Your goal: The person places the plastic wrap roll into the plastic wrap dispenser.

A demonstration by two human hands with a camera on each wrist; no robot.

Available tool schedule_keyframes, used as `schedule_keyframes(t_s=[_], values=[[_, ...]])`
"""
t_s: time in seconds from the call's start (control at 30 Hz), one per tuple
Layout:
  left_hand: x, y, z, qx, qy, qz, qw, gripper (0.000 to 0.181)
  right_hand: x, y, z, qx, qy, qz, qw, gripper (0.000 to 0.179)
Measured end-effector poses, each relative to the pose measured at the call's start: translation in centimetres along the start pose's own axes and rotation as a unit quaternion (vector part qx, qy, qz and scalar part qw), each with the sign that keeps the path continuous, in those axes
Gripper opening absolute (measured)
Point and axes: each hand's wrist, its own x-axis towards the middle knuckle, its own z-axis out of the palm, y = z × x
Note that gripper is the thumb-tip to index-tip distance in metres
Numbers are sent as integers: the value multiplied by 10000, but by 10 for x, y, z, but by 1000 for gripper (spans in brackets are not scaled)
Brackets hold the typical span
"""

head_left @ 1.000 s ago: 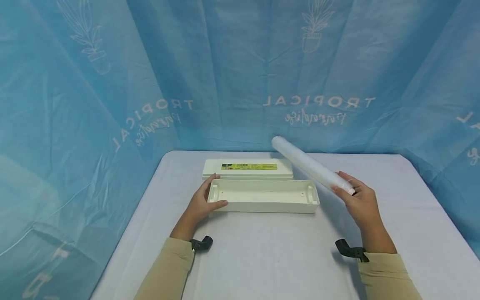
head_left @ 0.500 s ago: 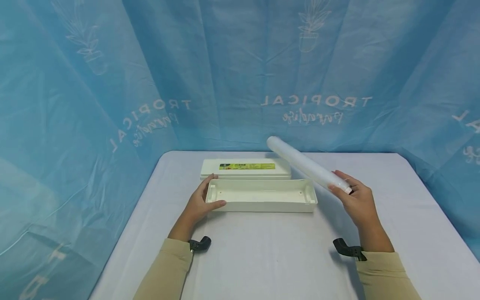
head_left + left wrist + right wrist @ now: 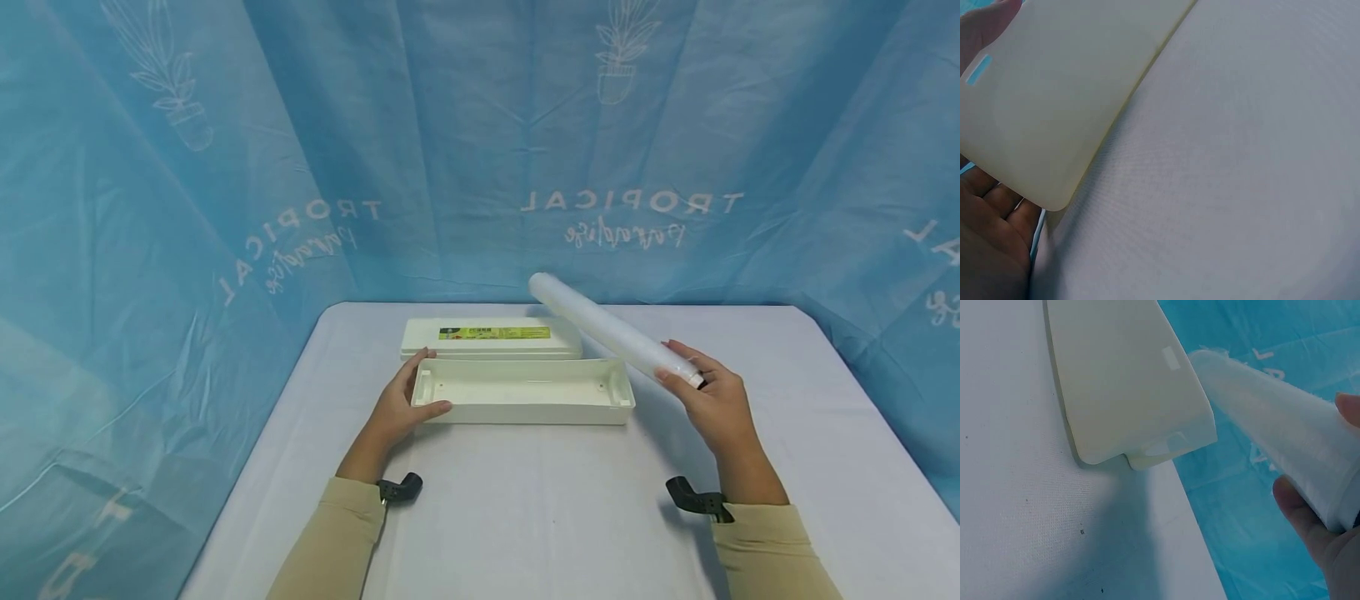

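A long cream plastic box (image 3: 536, 414) lies open-topped across the white table, its hollow inside showing in the head view. My left hand (image 3: 401, 407) grips its left end, thumb on the front wall and fingers toward the back corner. In the left wrist view the box's pale wall (image 3: 1079, 94) hides part of that hand. My right hand (image 3: 716, 400) holds a roll of plastic wrap (image 3: 607, 323) by its near right end. The roll slants up and away to the left, raised above the table, its far end behind the box's right end.
Behind the box lies its cream lid (image 3: 491, 343), with a yellow-green label (image 3: 495, 332) on top. White cloth covers the table (image 3: 540, 508). A blue printed curtain (image 3: 465, 150) hangs along the back and sides.
The roll's far end has swung slightly left in my right hand. My left hand keeps its grip on the box; the whole view has shifted a little.
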Motion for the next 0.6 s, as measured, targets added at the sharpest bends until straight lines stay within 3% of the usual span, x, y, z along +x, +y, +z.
schedule_keyframes(t_s=[0.4, 0.6], values=[[0, 3, 1, -31, -15, 71, 10000, 108, 0, -2, 2, 27, -66, 93, 9999, 63], [1, -2, 1, -25, -18, 86, 10000, 110, -2, -3, 4, 75, -39, -76, 9999, 60]])
